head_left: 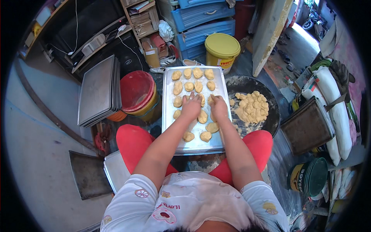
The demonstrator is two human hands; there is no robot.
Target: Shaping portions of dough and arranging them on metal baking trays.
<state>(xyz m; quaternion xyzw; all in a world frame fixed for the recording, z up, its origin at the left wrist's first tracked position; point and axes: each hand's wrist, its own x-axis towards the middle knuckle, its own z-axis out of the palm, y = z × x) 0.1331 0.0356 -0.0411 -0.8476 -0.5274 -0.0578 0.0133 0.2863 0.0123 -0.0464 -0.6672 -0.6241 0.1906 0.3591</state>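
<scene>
Dough pieces [198, 87] are set out in rows across one pale metal tray [167, 123], and at least seventeen can be counted; any more are hidden by hands and forearms. Four are lined up along the far edge, four more are seen in the row behind, and then the rows are broken up by two bare hands. The left hand [192, 104] is laid palm down over the middle of the tray, its fingers stretched out and a little apart; one piece is seen right at its fingertips' right side, another just to its left. The right hand [219, 108] is lowered at the tray's right side, its fingers bent down at a piece in the third row; whether that piece is pinched or only touched cannot be told.

To the right, one round black pan [275, 112] is seen, with a heap of more dough [253, 107] piled in it, too crowded to be counted. On the left, one red basin [131, 86] is nested in one yellow bucket [154, 101], and beside them one stack of trays [96, 91] is leaned. One lidded yellow tub [222, 45] is placed beyond the tray.
</scene>
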